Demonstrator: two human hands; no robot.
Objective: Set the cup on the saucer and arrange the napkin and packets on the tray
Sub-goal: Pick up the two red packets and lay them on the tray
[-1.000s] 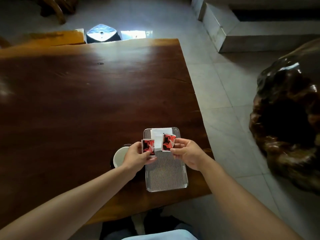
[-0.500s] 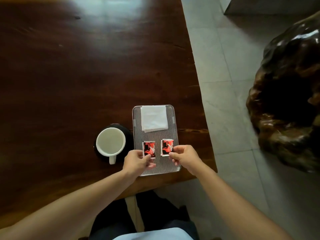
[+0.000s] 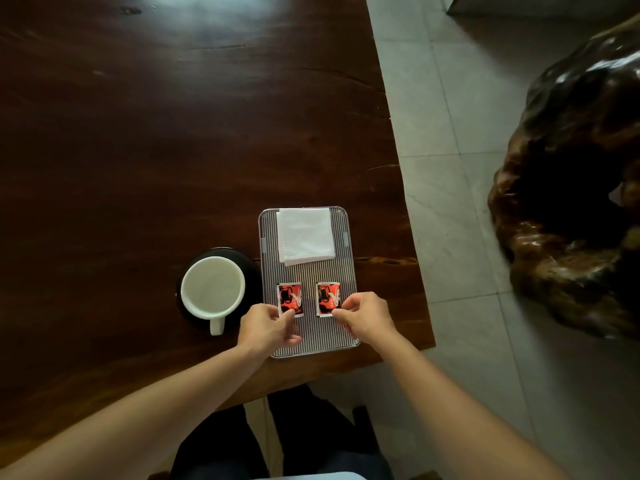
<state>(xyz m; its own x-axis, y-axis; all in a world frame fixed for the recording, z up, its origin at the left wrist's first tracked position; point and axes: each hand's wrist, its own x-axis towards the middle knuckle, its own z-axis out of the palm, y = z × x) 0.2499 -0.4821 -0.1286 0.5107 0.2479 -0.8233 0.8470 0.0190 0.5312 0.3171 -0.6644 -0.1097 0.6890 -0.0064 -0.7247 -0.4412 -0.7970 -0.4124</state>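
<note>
A ribbed silver tray (image 3: 341,271) lies near the table's right front corner. A folded white napkin (image 3: 304,235) rests on its far half. Two red and black packets lie side by side on the near half. My left hand (image 3: 266,329) pinches the lower edge of the left packet (image 3: 290,298). My right hand (image 3: 365,315) pinches the lower edge of the right packet (image 3: 328,297). Left of the tray, a white cup (image 3: 213,292) stands on a black saucer (image 3: 251,275), its handle pointing toward me.
The dark wooden table (image 3: 156,133) stretches far and left. Its right edge runs just beside the tray, with grey floor tiles (image 3: 446,133) beyond. A large dark glossy carved wooden piece (image 3: 571,188) stands on the floor at the right. My legs show below the table's front edge.
Both hands brought the packets down from in front of the napkin to the tray's near half. The camera tilted downward, so the cup and saucer came fully into view.
</note>
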